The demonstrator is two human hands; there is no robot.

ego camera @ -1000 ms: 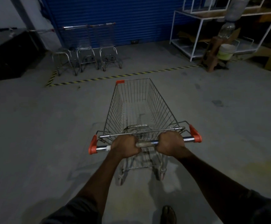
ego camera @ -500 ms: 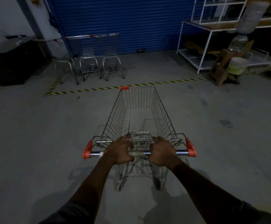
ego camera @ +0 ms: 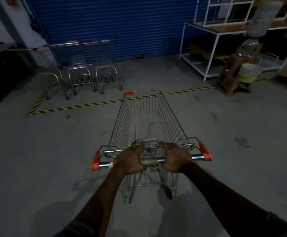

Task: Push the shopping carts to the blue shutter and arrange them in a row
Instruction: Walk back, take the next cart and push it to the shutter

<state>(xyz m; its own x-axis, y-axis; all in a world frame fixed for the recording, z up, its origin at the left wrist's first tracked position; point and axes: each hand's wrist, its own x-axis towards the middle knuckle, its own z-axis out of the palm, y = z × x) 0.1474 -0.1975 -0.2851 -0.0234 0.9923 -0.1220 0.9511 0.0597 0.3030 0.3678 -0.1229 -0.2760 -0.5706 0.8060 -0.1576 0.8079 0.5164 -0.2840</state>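
Up and left of your grip, three parked carts point(ego camera: 81, 72) stand in a row at the left end of the blue shutter point(ego camera: 122, 26), larger in view than half a second ago. Yellow-black floor tape point(ego camera: 88, 106) runs across ahead of your hands; the cart's front rim was short of it before and now overlaps it. Your left hand point(ego camera: 129, 159) is wrapped round the handle bar point(ego camera: 153, 161) left of centre, fingers curled over the top, same hold as before. The shopping cart point(ego camera: 146, 120) sits straight ahead of your grip, nose toward the shutter, right of the parked row. Your right hand point(ego camera: 175, 158) clamps the bar right of centre, with a short bare stretch between the hands. Orange end caps point(ego camera: 95, 160) sit outside both hands. Far right and ahead of your grip: white rack point(ego camera: 207, 48), brown stool point(ego camera: 230, 79), pale bucket point(ego camera: 249, 73)
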